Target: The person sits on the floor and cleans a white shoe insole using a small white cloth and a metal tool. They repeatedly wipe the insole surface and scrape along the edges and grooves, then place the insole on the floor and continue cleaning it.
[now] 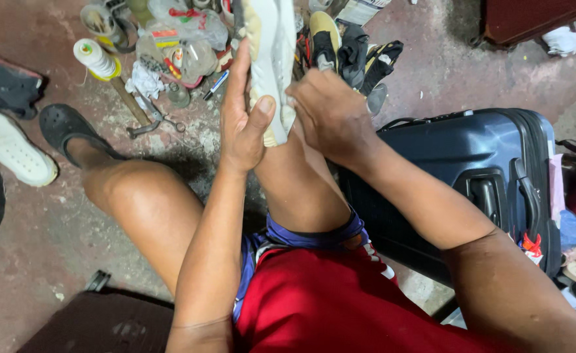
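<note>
Stained pink concrete floor (33, 235) spreads beneath a seated person in red shorts (340, 307), knees raised. At the centre, the left hand (243, 124) is closed around a white shoe sole (271, 52), palm against its left edge and thumb pressed across its face, holding it upright above the right knee. The right hand (330, 114) is curled against the sole's right edge, knuckles toward the camera; its fingertips are hidden, so whether it pinches the sole or only presses on it cannot be told. Just behind the sole lie a yellow-toed shoe (325, 36) and dark shoe parts (369, 62). Left of the hands, a clutter on the floor holds a spool of pale thread (95, 59), a hammer (131, 104), pliers (157, 121), a blue pen (216, 85) and crumpled plastic bags (183, 33). The left foot wears a black clog (69, 127), with a white shoe (10, 153) farther left. A dark blue hard suitcase (477, 176) lies right beside the right leg.
</note>
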